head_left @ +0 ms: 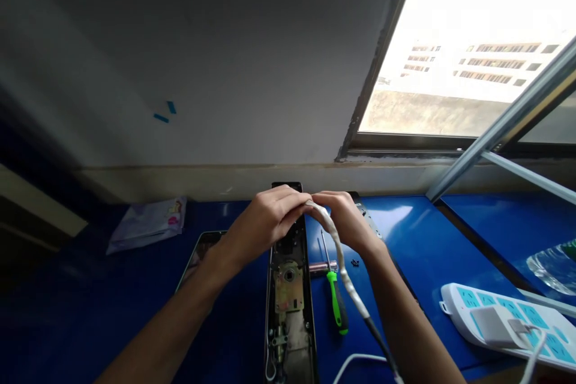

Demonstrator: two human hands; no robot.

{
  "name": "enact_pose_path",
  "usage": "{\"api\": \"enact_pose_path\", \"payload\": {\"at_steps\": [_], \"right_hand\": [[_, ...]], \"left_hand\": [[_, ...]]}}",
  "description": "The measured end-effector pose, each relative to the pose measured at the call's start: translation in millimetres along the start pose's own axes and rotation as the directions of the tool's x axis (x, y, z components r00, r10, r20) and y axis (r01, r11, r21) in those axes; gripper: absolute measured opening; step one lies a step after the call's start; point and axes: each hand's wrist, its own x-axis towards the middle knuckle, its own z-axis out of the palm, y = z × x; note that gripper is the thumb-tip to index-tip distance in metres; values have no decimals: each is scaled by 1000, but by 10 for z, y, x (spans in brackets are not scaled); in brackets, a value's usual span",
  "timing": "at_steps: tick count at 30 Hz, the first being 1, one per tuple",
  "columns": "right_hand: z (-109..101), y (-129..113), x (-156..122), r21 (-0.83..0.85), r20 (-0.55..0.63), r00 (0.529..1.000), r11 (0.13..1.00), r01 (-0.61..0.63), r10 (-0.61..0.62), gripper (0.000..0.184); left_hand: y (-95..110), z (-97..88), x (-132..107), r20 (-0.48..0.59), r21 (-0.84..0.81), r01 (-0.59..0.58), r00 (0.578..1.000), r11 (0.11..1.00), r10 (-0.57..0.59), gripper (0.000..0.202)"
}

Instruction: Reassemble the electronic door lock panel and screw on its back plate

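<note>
A cable wrapped in whitish tape [344, 270] arches up from the lower right, its upper end between the fingertips of both hands. My left hand [279, 213] pinches that end from the left, fingers bent. From the other side my right hand [344, 219] closes its fingers around the same spot; the exact grip is partly hidden. Below them lies a long, narrow, black opened door lock housing [310, 324], showing a brass-coloured metal plate [288, 293] and thin wires. A green and black screwdriver [336, 306] rests beside it, its shaft across a pinkish cylinder [318, 269].
Small dark screws [355, 263] lie on the blue table [405, 234]. A dark panel [360, 204] is behind my right hand. A phone-like device [198, 252] and plastic packet [148, 223] lie left. At right are a power strip [468, 295] with charger [495, 327] and a clear bottle [551, 267].
</note>
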Motion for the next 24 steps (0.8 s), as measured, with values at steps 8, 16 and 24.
{"api": "enact_pose_path", "payload": {"at_steps": [8,16,24], "right_hand": [[112,148,151,4,-8,1000,1000,28,-28,9],[142,294,74,-39,76,997,999,6,-3,8],[231,241,72,-146,80,996,989,-21,33,11]], "left_hand": [[-136,63,-204,-136,-145,240,956,960,-260,34],[-338,458,-570,-248,-30,574,789,818,-563,36],[-318,664,-607,-151,-265,612,737,745,-659,49]]}}
